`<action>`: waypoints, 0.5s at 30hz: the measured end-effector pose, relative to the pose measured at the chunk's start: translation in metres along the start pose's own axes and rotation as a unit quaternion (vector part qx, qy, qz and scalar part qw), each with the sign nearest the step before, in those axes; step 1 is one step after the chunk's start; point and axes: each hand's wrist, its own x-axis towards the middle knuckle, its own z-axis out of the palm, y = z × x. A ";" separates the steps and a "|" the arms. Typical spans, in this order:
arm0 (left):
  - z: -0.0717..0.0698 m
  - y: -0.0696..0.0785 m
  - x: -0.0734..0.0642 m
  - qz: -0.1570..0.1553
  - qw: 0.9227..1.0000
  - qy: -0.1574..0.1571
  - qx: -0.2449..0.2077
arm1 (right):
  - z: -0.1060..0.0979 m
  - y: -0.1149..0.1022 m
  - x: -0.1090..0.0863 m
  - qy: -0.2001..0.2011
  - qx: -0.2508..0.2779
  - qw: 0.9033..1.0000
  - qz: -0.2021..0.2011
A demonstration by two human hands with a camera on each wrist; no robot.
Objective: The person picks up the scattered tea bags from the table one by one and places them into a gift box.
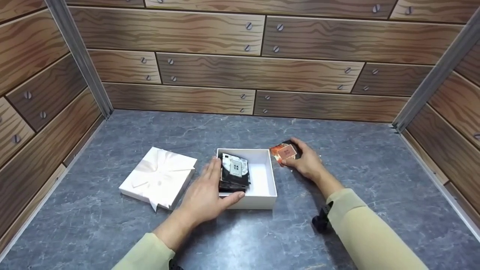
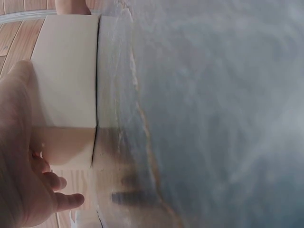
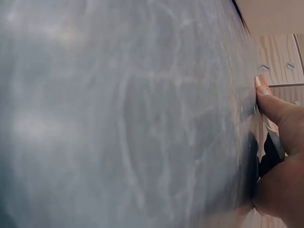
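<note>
An open white box (image 1: pixel 262 180) stands on the table. Black-and-white flat packets (image 1: pixel 235 167) with a printed label lie in its left half, stacked on darker ones. My left hand (image 1: pixel 204 193) lies along the box's left wall, fingers straight, thumb over the near rim. In the left wrist view, the left hand (image 2: pixel 28 156) touches the corner of the box (image 2: pixel 66 71). To the right of the box, my right hand (image 1: pixel 307 159) pinches an orange-and-black flat packet (image 1: pixel 286 152) between thumb and fingers. The right wrist view shows the thumb (image 3: pixel 275 107) against the packet's edge, mostly hidden.
A white lid (image 1: pixel 159 178) with a ribbon bow lies left of the box. The grey marbled table (image 1: pixel 240 243) is bounded by wood-patterned walls (image 1: pixel 210 71) at the back and both sides, with metal posts (image 1: pixel 80 56) at the corners.
</note>
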 end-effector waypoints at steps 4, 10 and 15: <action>-0.001 0.000 0.000 0.003 1.000 0.007 -0.002 | -0.001 0.003 -0.002 0.001 0.041 0.999 -0.011; -0.001 0.000 0.000 0.005 1.000 0.007 -0.003 | -0.004 0.007 -0.005 0.019 0.079 0.996 -0.025; 0.000 0.000 0.000 0.003 1.000 0.003 -0.006 | -0.011 0.011 -0.012 0.042 0.134 0.989 -0.034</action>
